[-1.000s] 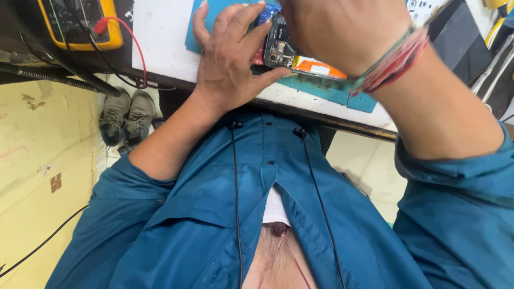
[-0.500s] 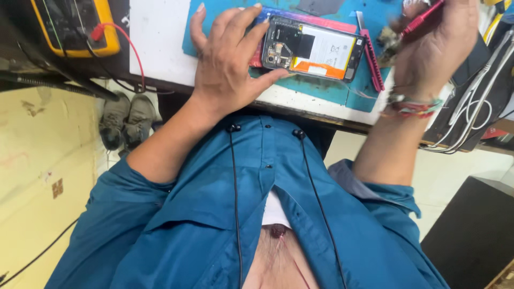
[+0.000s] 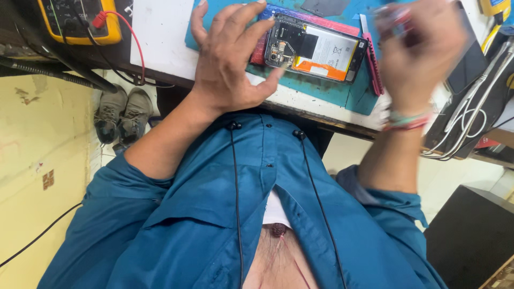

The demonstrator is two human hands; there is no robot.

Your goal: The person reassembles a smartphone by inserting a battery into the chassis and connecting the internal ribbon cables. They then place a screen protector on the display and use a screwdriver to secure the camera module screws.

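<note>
A yellow meter (image 3: pixel 80 21) with a red lead (image 3: pixel 126 32) sits at the far left of the bench (image 3: pixel 155 43), well apart from the work. A teal mat (image 3: pixel 332 85) covers the middle of the bench, and on it lies the phone (image 3: pixel 316 48), back cover off, flat and slightly tilted. Its inside shows a dark board with camera parts at the left end, a pale battery in the middle and an orange strip along the lower edge. A pink tool (image 3: pixel 371 64) lies just beside the phone's right end, and a grey piece (image 3: pixel 326 6) rests beyond it at the top edge. White cables (image 3: pixel 471 118) hang at the right, near a dark slab (image 3: pixel 470 64). A pair of shoes (image 3: pixel 120 115) stands on the floor under the bench. The left hand (image 3: pixel 230 59) rests on the phone's left end, fingers spread and curled over it, thumb under its lower edge, hiding that corner. The right hand (image 3: pixel 420 53) is raised to the right of the phone, apart from it, blurred; it seems closed around something small, but I cannot tell what. A banded bracelet (image 3: pixel 407 120) circles that wrist.
</note>
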